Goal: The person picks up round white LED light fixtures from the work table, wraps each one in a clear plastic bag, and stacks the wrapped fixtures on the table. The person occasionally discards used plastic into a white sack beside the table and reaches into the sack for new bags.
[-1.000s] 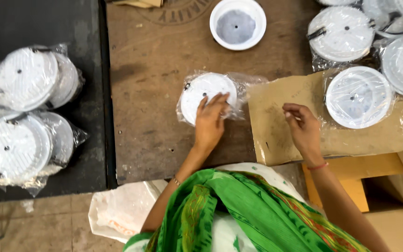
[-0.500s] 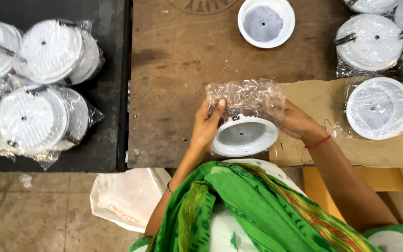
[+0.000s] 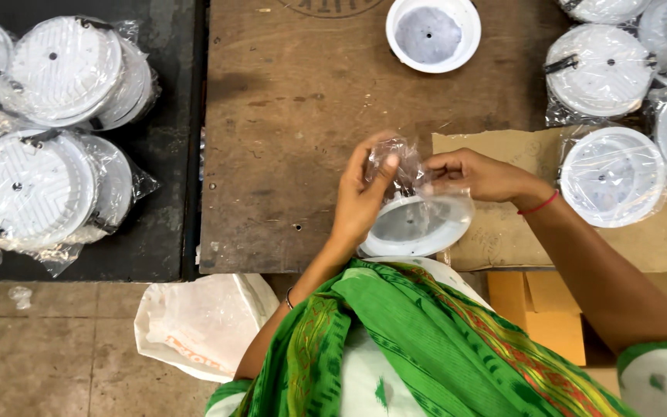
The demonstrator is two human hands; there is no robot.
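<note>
The left hand [image 3: 364, 197] has its fingers closed narrowly on a crinkled clear plastic bag [image 3: 397, 166], thumb pressed against the film near its top. The right hand [image 3: 476, 174] pinches the same bag from the other side, fingertips close together on the thin, glossy wrap. Just below both sets of fingers hangs a round white disc [image 3: 417, 225], smooth and shallow like a dish, tilted and partly inside the bag's lower end. A thin red band circles the right wrist.

Under the hands lies a worn brown wooden table [image 3: 295, 139], scratched and stained. Beside the right hand rests a flat piece of cardboard [image 3: 496, 239]. Beyond the fingers sits an unwrapped white disc [image 3: 432, 35], open side up. Further right and far left lie more bagged discs [image 3: 55, 69], ribbed white circles in wrinkled film.
</note>
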